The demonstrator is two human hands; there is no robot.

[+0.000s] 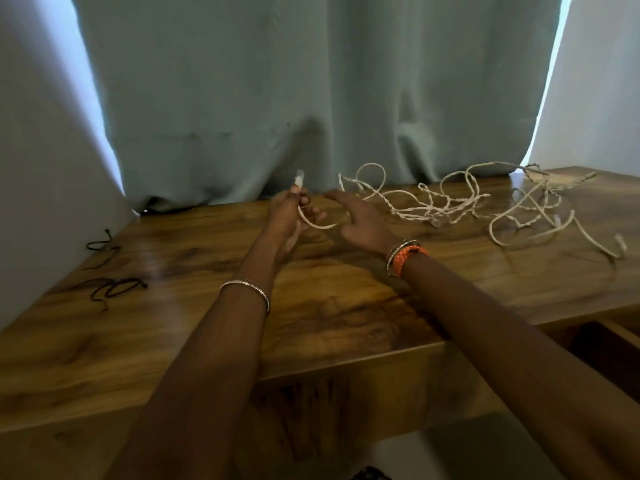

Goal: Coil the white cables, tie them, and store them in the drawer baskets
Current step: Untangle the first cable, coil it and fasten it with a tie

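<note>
Left hand [289,211] pinches a white cable [317,223] just below its plug, lifting that end off the wooden surface [329,306]. Right hand [360,218] hovers beside it, fingers spread, holding nothing. The tangled white cables [450,202] sprawl to the right: light, floppy, kinked, likely snag-prone. Best gripped near the connector.

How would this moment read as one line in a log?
left hand: pinches white cable end | right hand: open beside loop | tangled cables: uncoiled on table | black ties: untouched
</note>
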